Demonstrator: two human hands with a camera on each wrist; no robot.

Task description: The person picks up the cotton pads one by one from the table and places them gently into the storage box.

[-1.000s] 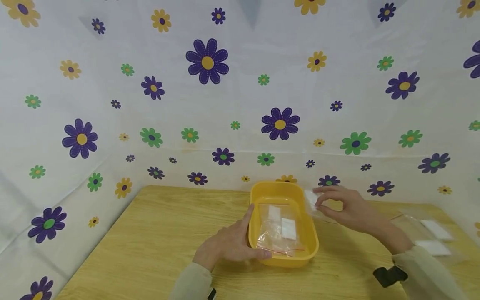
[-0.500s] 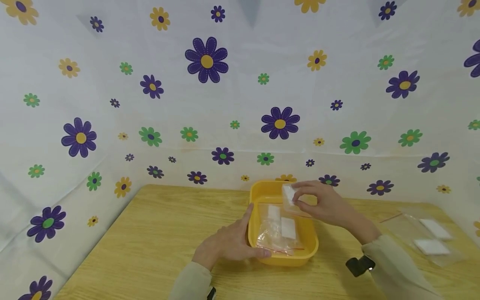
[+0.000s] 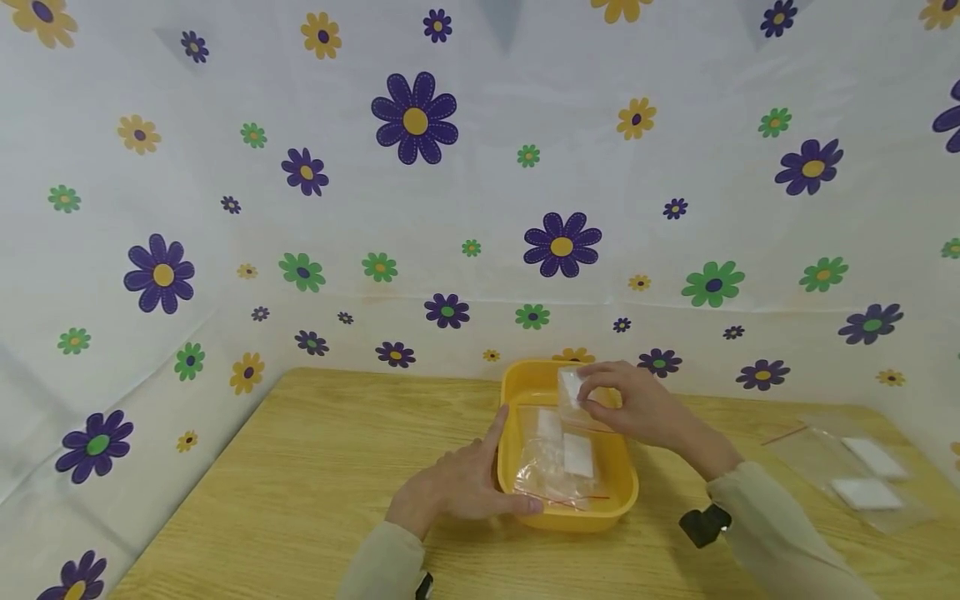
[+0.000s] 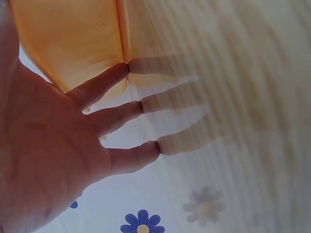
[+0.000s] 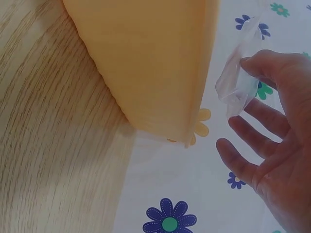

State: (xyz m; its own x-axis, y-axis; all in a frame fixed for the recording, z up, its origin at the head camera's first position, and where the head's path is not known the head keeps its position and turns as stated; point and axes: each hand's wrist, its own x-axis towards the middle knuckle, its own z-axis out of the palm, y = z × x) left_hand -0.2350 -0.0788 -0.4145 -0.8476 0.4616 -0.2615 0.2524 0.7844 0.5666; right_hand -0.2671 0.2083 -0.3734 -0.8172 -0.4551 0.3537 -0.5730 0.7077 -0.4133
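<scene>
A yellow plastic tub (image 3: pixel 621 479) stands on the table in the head view. Inside it lie zip-lock bags (image 3: pixel 540 471) with red seal lines and white rectangular pieces. My left hand (image 3: pixel 468 487) rests against the tub's near left corner, thumb at the front rim. In the left wrist view its fingers (image 4: pixel 121 116) are straight, tips down at the tabletop. Between thumb and fingertips my right hand (image 3: pixel 637 404) pinches another small clear bag (image 3: pixel 572 396) with a white piece, over the tub's far right part. The right wrist view shows that bag (image 5: pixel 238 73) raised above the rim.
More clear bags with white pieces (image 3: pixel 866 492) lie on the wooden table (image 3: pixel 337 467) at the right. A white cloth with printed flowers (image 3: pixel 465 192) hangs behind the table and along its sides.
My right hand has carried the pinched bag leftward, from outside the tub's right rim to over the tub. The left hand and the tub have stayed in place.
</scene>
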